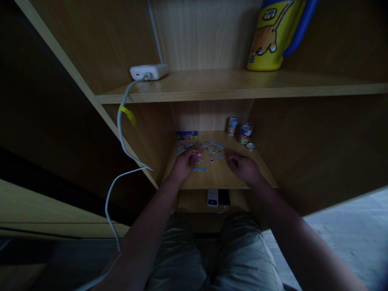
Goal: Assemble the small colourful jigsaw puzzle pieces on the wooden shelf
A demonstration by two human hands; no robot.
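1. On the lower shelf [224, 180], right now: a big pile of puzzle pieces [214, 148], spread loose and mostly flat, presumably for seeing many at once.

2. Left of the big pile and a touch nearer the body, the left hand [185, 163], fingers bent downward, tips right at a pink cluster [198, 157]. Touching, hovering or pinching a piece? Cannot tell in this dim light.

3. Over to the right of the big pile, also nearer the body, the right hand [243, 166]. Fingers curled in, tips towards the pieces, pile just beyond them to the left. Maybe a small piece at the tips, maybe nothing; cannot tell.

4. Just nearer the body than the big pile, between both hands: a single piece [211, 159], set apart, perhaps against mixing. Nearer again and slightly left, a short row [200, 169], close beside the left hand, seemingly lined up on purpose.

5. Behind and left of the big pile, a blue picture card [186, 136], probably kept there for easy viewing.

6. Behind and right of the big pile, two tins [245, 134], both upright; directly right, a round lid [250, 146] lying flat. Likely parked aside for elbow room.
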